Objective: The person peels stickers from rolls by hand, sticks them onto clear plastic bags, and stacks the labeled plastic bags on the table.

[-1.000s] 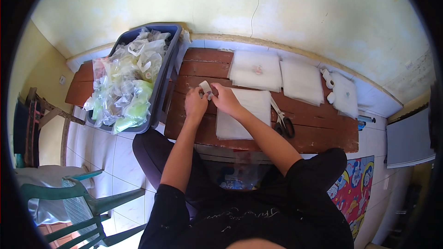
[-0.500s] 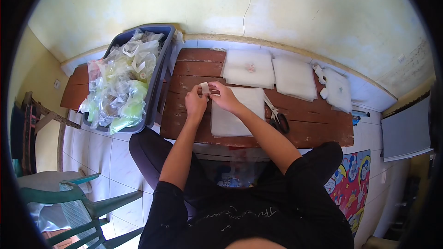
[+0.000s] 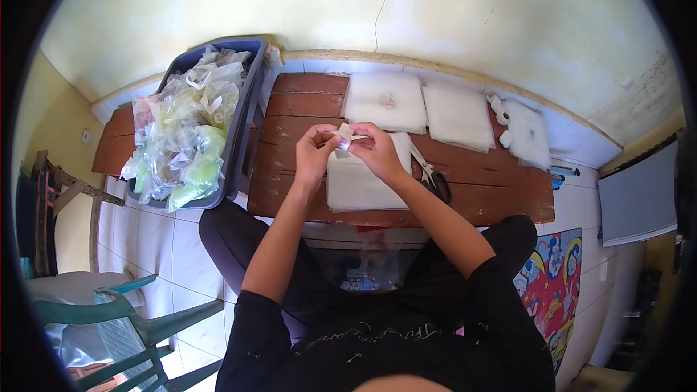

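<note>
My left hand and my right hand meet over the table, fingers pinched on a small off-white folded piece; its kind is not clear. A bluish glint shows at its lower edge. Just below my hands lies a stack of white translucent sheets, partly covered by my right hand and forearm. To its right rest scissors with black handles, blades pointing away from me.
A blue-grey tub heaped with plastic bags stands left of the brown wooden table. Along the back are more sheet stacks and white rolls. A green chair is at lower left.
Both hands have moved right, over the sheet stack's top edge, with the off-white piece between them. My right hand has turned, and its fingers now point more upright. The view has shifted slightly.
</note>
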Demonstrator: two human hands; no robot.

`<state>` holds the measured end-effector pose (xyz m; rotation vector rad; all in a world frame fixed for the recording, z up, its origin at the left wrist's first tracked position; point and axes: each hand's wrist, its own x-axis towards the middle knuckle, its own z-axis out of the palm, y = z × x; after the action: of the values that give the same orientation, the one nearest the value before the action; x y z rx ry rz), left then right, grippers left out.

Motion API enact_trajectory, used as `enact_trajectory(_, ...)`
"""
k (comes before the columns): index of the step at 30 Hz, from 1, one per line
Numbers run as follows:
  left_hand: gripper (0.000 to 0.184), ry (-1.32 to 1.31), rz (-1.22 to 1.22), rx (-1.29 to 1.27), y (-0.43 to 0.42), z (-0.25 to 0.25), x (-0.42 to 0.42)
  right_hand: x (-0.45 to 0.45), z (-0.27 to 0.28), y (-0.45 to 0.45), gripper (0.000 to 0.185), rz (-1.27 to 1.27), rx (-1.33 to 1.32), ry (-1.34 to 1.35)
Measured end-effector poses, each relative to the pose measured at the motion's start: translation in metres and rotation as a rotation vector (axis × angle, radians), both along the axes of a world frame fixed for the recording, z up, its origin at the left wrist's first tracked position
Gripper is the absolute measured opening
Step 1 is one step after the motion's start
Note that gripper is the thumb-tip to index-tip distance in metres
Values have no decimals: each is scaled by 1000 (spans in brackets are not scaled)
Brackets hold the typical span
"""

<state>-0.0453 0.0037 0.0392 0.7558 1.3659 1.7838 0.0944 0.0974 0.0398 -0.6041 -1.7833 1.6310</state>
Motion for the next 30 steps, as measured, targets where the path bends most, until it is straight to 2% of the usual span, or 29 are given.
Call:
enact_trajectory(2, 19, -24, -25, 49, -2, -3, 14, 16, 4, -4, 39, 5, -2, 26)
enact_trajectory(4, 17, 63, -31, 36, -5, -4, 30, 34, 8, -7, 39, 6, -4, 52)
enact_trajectory(8, 19, 133, -62, -27, -14, 6, 61, 68, 18, -14, 33, 0, -102, -24)
enact_trajectory(13, 39, 110, -170, 46, -16, 2, 82, 93, 26, -21, 25, -49, -220, -11)
enact_trajectory(16, 40, 82, -142, 31, -17, -3, 90, 102, 20, -25, 22, -74, -260, 19)
enact_trajectory(23, 36, 149, -248, -49, -14, -27, 88, 106, 12, -21, 14, -64, -248, 41)
enact_trajectory(25, 32, 293, -235, -14, -16, -24, 90, 107, 8, -21, 13, -71, -249, 32)
enact_trajectory(30, 25, 305, -220, -20, -15, -19, 95, 105, 11, -23, 13, -85, -197, -24)
